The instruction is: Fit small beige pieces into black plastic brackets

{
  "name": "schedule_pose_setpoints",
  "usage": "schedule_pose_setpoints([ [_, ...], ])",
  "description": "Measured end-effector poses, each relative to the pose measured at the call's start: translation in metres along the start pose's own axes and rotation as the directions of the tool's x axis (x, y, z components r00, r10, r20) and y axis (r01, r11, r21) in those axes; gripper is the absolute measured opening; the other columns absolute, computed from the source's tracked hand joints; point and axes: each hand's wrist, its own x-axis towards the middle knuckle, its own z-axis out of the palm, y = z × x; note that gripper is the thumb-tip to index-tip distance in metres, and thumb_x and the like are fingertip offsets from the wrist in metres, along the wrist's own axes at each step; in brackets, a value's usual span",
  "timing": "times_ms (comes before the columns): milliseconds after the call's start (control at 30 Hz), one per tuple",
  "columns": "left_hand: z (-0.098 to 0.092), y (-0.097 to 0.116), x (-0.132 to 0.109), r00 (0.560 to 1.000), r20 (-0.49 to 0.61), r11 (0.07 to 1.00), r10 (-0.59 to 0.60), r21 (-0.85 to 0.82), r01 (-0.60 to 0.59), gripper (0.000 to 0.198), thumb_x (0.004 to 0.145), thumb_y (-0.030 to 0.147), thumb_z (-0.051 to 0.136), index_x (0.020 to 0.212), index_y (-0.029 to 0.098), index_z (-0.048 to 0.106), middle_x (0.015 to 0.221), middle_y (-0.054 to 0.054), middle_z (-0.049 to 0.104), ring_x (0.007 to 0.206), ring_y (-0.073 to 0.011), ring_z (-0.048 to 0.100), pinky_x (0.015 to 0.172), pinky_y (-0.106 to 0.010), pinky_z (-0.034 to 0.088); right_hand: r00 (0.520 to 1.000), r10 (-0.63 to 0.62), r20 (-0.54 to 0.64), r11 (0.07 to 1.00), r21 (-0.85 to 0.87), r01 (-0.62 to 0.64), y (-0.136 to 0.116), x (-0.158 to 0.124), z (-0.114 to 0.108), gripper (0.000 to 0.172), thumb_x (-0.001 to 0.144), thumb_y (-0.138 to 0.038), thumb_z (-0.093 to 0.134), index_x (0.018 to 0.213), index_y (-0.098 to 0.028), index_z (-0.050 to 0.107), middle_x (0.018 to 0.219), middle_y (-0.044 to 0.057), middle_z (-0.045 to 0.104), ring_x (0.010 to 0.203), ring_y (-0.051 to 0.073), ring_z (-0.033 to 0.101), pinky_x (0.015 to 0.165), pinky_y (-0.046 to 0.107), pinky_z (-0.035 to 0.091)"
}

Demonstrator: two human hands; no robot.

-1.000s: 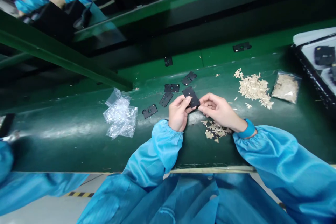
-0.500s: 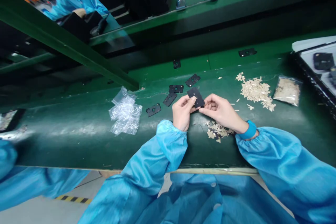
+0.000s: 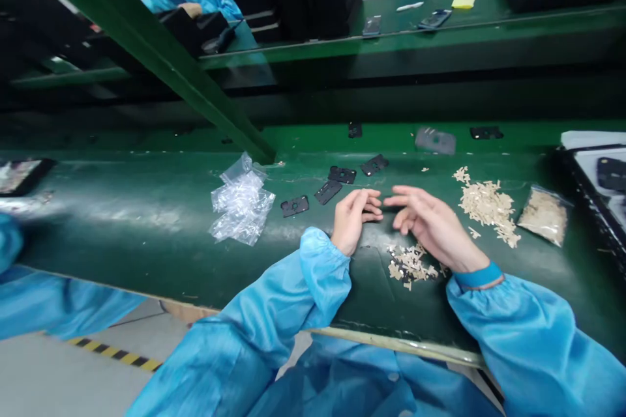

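My left hand (image 3: 353,220) is above the bench with its fingers loosely bent and apart, nothing visible in them. Facing it, my right hand (image 3: 437,225) is open, fingers spread, also bare. Below the right hand lies a small pile of cream and black bits (image 3: 411,266). Flat black plastic plates with cut-outs, one of them a plate (image 3: 295,206) beside my left sleeve, lie to the left and behind the left hand. At the back, a blurred grey plate (image 3: 435,141) with rounded corners shows a few pale marks.
Clear plastic bags (image 3: 242,202) are heaped on the left. A larger pile of cream strips (image 3: 489,208) and a filled clear bag (image 3: 544,215) lie right. A black-edged tray (image 3: 587,202) stands far right. A green post (image 3: 195,85) slants down behind. A co-worker's sleeve (image 3: 49,303) shows at left.
The black plate that both hands held has left them. A blurred grey plate now shows at the back of the bench. My hands have come apart, and the view has tilted up.
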Motion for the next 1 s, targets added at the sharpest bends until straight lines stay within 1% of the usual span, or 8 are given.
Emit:
schedule_pose_setpoints([
  [167, -0.002, -0.001, -0.001, 1.000, 0.013, 0.998, -0.008, 0.070, 0.007, 0.042, 0.086, 0.055, 0.072, 0.094, 0.014, 0.075, 0.078, -0.004, 0.068, 0.066, -0.0101, 0.066, 0.061, -0.020, 0.056, 0.986, 0.124, 0.111, 0.952, -0.295, -0.087, 0.023, 0.003, 0.009, 0.035, 0.087, -0.048, 0.075, 0.102, -0.018, 0.065, 0.079, 0.002, 0.070, 0.048, 0.010, 0.058, 0.043, 0.022, 0.045],
  [333, -0.006, 0.007, 0.001, 1.000, -0.003, 0.988, 0.009, 0.151, -0.009, 0.041, 0.085, 0.055, 0.074, 0.093, 0.015, 0.075, 0.077, -0.004, 0.069, 0.067, -0.0115, 0.067, 0.064, -0.022, 0.059, 0.991, 0.103, 0.088, 0.971, -0.225, -0.081, 0.025, 0.008, 0.007, 0.030, 0.090, -0.047, 0.069, 0.094, -0.018, 0.062, 0.075, 0.000, 0.069, 0.045, 0.008, 0.055, 0.042, 0.020, 0.041],
  [433, -0.009, 0.023, 0.027, 0.992, 0.004, 0.939, 0.126, 0.323, -0.121, 0.042, 0.090, 0.056, 0.068, 0.099, 0.015, 0.075, 0.082, -0.005, 0.072, 0.071, -0.0137, 0.070, 0.072, -0.027, 0.061, 0.989, 0.104, 0.104, 0.974, -0.210, -0.081, 0.021, 0.010, 0.006, 0.027, 0.091, -0.044, 0.069, 0.092, -0.018, 0.063, 0.075, 0.000, 0.069, 0.046, 0.007, 0.053, 0.044, 0.020, 0.041],
  [533, -0.007, 0.043, 0.079, 0.974, 0.154, 0.747, 0.169, 0.624, -0.228, 0.041, 0.094, 0.051, 0.061, 0.108, 0.015, 0.074, 0.098, -0.010, 0.076, 0.088, -0.0193, 0.073, 0.085, -0.033, 0.061, 0.991, 0.104, 0.080, 0.980, -0.181, -0.088, 0.016, 0.011, 0.005, 0.024, 0.090, -0.040, 0.068, 0.092, -0.017, 0.063, 0.074, 0.000, 0.069, 0.044, 0.006, 0.050, 0.043, 0.021, 0.038],
  [667, 0.006, 0.062, 0.156, 0.947, 0.274, 0.105, 0.166, 0.950, -0.293, 0.038, 0.097, 0.037, 0.053, 0.128, 0.020, 0.068, 0.131, -0.011, 0.069, 0.118, -0.0254, 0.067, 0.109, -0.039, 0.050, 0.997, 0.074, 0.024, 0.992, -0.106, -0.071, 0.008, 0.009, 0.004, 0.020, 0.090, -0.036, 0.067, 0.092, -0.017, 0.063, 0.071, -0.002, 0.067, 0.042, 0.006, 0.046, 0.042, 0.021, 0.034],
  [700, 0.011, 0.063, 0.171, 0.949, 0.262, 0.044, 0.176, 0.961, -0.273, 0.042, 0.096, 0.038, 0.056, 0.132, 0.018, 0.065, 0.139, -0.015, 0.063, 0.127, -0.0307, 0.061, 0.114, -0.044, 0.046, 0.998, 0.059, 0.010, 0.994, -0.091, -0.058, 0.006, 0.009, 0.004, 0.019, 0.089, -0.036, 0.067, 0.092, -0.017, 0.063, 0.070, -0.002, 0.066, 0.042, 0.006, 0.045, 0.043, 0.021, 0.033],
  [833, 0.029, 0.062, 0.203, 0.972, 0.156, -0.087, 0.176, 0.986, -0.143, 0.064, 0.090, 0.050, 0.064, 0.139, 0.010, 0.059, 0.150, -0.028, 0.048, 0.142, -0.0469, 0.042, 0.115, -0.059, 0.038, 0.999, -0.008, -0.036, 0.999, -0.050, 0.006, -0.001, 0.006, 0.006, 0.018, 0.087, -0.035, 0.068, 0.090, -0.017, 0.064, 0.068, -0.002, 0.065, 0.044, 0.006, 0.044, 0.045, 0.022, 0.034],
  [1000, 0.041, 0.066, 0.210, 0.983, 0.132, -0.031, 0.127, 0.991, -0.129, 0.040, 0.085, 0.026, 0.066, 0.120, 0.007, 0.070, 0.140, -0.030, 0.057, 0.138, -0.0485, 0.048, 0.115, -0.060, 0.037, 0.993, -0.085, -0.080, 0.996, -0.024, 0.083, -0.008, 0.006, -0.001, 0.020, 0.086, -0.036, 0.068, 0.090, -0.017, 0.067, 0.069, -0.002, 0.066, 0.046, 0.006, 0.044, 0.046, 0.023, 0.032],
])
